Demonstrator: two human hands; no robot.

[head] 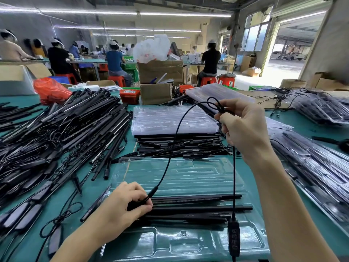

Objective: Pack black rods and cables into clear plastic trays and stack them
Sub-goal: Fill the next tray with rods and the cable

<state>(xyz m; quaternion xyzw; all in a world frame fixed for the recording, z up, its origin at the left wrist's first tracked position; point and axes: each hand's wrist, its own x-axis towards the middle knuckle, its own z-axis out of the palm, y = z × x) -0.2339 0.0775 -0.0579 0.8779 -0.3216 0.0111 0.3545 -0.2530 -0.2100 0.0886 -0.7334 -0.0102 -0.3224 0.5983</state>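
A clear plastic tray [179,173] lies open on the green table in front of me. Several black rods [198,207] lie side by side across its near half. My left hand [124,205] presses down on the left ends of these rods, pinching the connector where a black cable [171,148] joins them. The cable arcs up to my right hand [243,127], which holds it raised above the table, gripping a small coiled loop. From that hand the cable hangs down to a black controller [233,237] dangling over the tray's near edge.
A big heap of black rods and cables [62,133] fills the left side. A stack of empty clear trays [173,120] sits on a row of rods behind the open tray. Filled trays [311,163] are stacked on the right. Boxes and seated workers are farther back.
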